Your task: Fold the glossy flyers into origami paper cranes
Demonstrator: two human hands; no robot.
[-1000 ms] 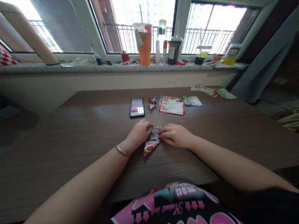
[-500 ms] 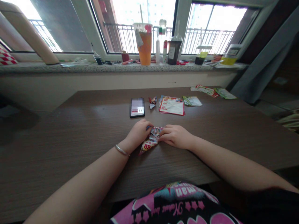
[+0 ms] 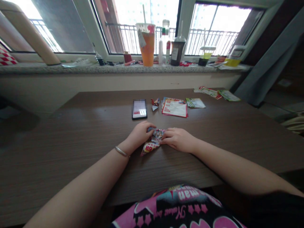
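Folded paper (image 3: 151,146): glossy, printed, creased, tapering to a near point, on wood-grain desk (image 3: 78,136). Left fingers (image 3: 150,125) grip its far-left edge, right fingers (image 3: 166,138) its right. Wide room sideways; phone (image 3: 139,113) just beyond.

Your left hand (image 3: 140,133) hides part of the folded paper (image 3: 151,146); your right hand (image 3: 178,138) covers some of its right side. Phone (image 3: 139,114) screen is pixelated, unreadable. Small print on the leaflet stack (image 3: 174,108) is too fine to read. Left edge cuts off the checked item (image 3: 7,58); bottom edge crops your shirt (image 3: 175,212).
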